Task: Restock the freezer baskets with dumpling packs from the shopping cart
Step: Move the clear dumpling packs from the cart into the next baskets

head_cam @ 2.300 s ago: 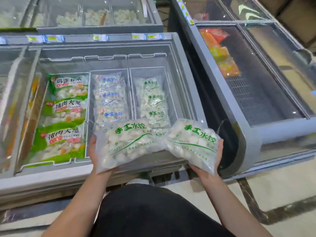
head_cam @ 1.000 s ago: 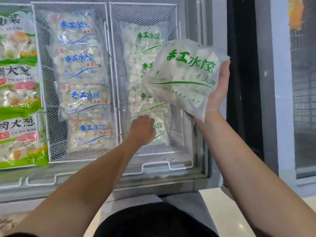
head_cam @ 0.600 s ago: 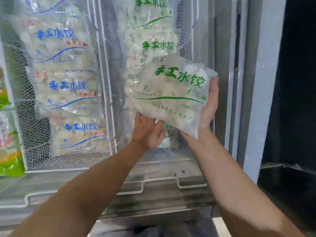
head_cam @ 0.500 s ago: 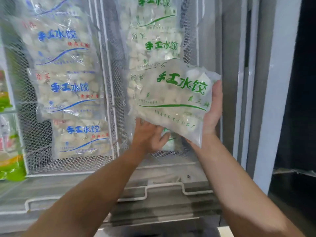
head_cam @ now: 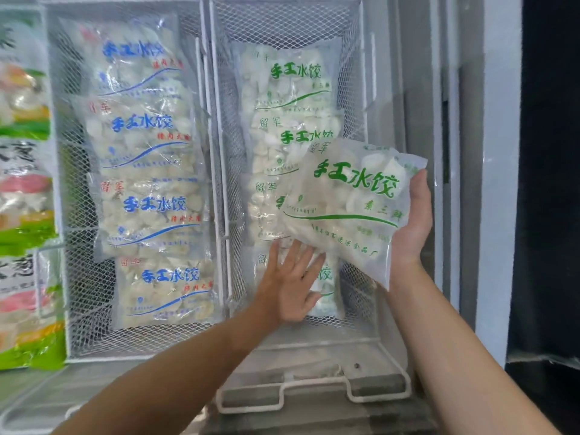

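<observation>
My right hand (head_cam: 411, 224) holds a clear dumpling pack with green lettering (head_cam: 348, 205) from below, tilted over the right wire basket (head_cam: 354, 36). Inside that basket lies a row of several green-lettered packs (head_cam: 288, 89). My left hand (head_cam: 290, 281) lies flat with spread fingers on the nearest pack in the row (head_cam: 326, 287), just under the held pack. The shopping cart is out of view.
The middle wire basket (head_cam: 59, 183) holds several blue-lettered dumpling packs (head_cam: 147, 208). Green-edged packs (head_cam: 25, 215) fill the left compartment. The freezer's grey rim (head_cam: 314, 412) runs along the front, its frame (head_cam: 489, 183) on the right, with a dark gap beyond.
My left hand has gone from curled on the nearest pack to flat with spread fingers. The held pack and my right hand have come a little lower over the right basket.
</observation>
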